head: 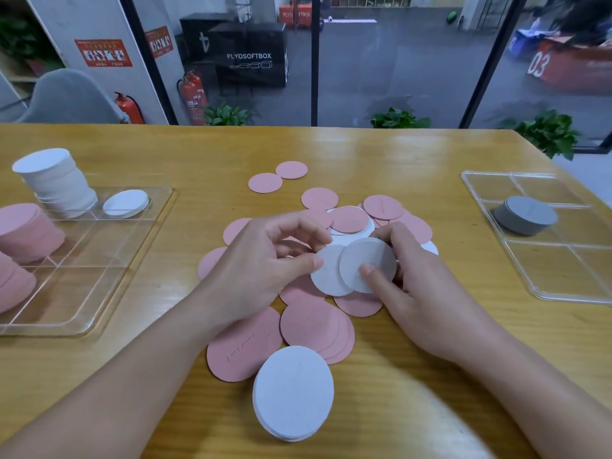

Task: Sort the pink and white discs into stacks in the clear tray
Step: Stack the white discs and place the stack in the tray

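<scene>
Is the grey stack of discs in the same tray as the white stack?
No, the grey stack sits in the right tray, the white stack in the left tray.

There is one wide-angle view, worn on the person's head, looking forward and down across the desk [381, 154]. Both forearms reach in from the near edge, close up, and glass panels [390, 67] stand far behind.

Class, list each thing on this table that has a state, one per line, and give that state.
left hand: pinching a white disc
right hand: holding a second white disc, overlapping the first
left clear tray: partly filled with pink and white stacks
tall white stack: leaning
right clear tray: holds one grey stack
loose pink discs: unsorted, overlapping
</scene>
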The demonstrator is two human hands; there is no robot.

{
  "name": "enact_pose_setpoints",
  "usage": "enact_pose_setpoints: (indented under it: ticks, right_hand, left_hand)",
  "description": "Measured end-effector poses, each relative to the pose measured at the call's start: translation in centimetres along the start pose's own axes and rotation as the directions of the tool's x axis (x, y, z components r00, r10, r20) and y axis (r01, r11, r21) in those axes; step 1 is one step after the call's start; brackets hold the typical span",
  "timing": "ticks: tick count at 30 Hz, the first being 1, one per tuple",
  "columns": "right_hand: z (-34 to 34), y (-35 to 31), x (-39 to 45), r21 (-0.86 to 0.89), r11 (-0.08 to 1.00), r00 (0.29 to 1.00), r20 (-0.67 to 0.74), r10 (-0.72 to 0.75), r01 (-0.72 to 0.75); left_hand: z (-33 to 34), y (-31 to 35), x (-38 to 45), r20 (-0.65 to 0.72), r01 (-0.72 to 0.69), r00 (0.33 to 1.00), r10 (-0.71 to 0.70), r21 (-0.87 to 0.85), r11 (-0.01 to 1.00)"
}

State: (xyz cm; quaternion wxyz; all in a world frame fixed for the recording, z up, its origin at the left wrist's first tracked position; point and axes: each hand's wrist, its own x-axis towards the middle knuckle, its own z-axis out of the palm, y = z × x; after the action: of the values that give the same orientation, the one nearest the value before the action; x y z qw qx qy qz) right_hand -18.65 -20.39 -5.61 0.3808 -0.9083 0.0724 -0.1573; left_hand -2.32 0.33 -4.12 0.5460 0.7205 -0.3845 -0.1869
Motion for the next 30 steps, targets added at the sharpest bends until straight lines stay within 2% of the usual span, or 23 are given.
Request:
enact_pose_setpoints:
  ticks: [5, 7, 9, 10, 12, 14, 17, 21, 25, 27, 30]
  right_hand:
    - [0.4, 0.0, -0.1, -0.141, 0.989, 0.995, 0.1, -0.024, 0.038]
    - [0.5, 0.2, -0.1, -0.17, 0.984, 0.993, 0.116, -0.037, 0.057]
    - [0.5, 0.4, -0.1, -0.159, 0.986, 0.993, 0.109, -0.036, 0.053]
    - [0.5, 0.4, 0.0, -0.156, 0.987, 0.994, 0.108, -0.034, 0.051]
    - [0.6, 0.3, -0.1, -0.148, 0.988, 0.994, 0.109, -0.028, 0.044]
    - [0.5, 0.2, 0.0, -0.147, 0.988, 0.994, 0.107, -0.026, 0.042]
    - [0.5, 0.1, 0.0, -0.154, 0.988, 0.994, 0.105, -0.015, 0.032]
    - [0.4, 0.0, -0.1, -0.166, 0.986, 0.995, 0.103, -0.01, 0.027]
    - [0.4, 0.0, -0.1, -0.161, 0.987, 0.995, 0.098, 0.003, 0.013]
    - [0.4, -0.1, -0.1, -0.162, 0.987, 0.995, 0.102, 0.008, 0.009]
    - [0.4, -0.2, 0.0, -0.164, 0.986, 0.995, 0.102, 0.008, 0.008]
  left_hand:
    - [0.8, 0.1, -0.2, 0.106, -0.037, 0.993, 0.046, -0.084, 0.996]
    - [0.3, 0.3, -0.2, 0.102, -0.049, 0.993, 0.054, -0.057, 0.997]
    - [-0.9, 0.2, 0.0, -0.012, -0.055, 0.998, 0.057, 0.127, 0.99]
    - [-1.7, -0.1, 0.2, -0.075, -0.042, 0.995, 0.065, 0.276, 0.96]
    - [-3.3, -0.9, 0.5, -0.118, 0.034, 0.993, 0.029, 0.504, 0.863]
    - [-3.9, -1.7, 0.9, -0.106, 0.09, 0.994, -0.034, 0.585, 0.806]
    - [-3.4, -2.3, 0.9, -0.021, 0.046, 0.999, -0.042, 0.657, 0.753]
    - [-3.0, -2.3, 0.9, 0.061, -0.018, 0.998, -0.03, 0.659, 0.752]
    - [-3.4, -2.0, 0.9, 0.034, -0.009, 0.999, -0.016, 0.627, 0.779]
    - [-4.0, -1.8, 0.8, -0.015, 0.057, 0.998, -0.061, 0.645, 0.762]
    - [-4.8, -1.9, 0.9, -0.106, 0.168, 0.986, -0.132, 0.713, 0.681]
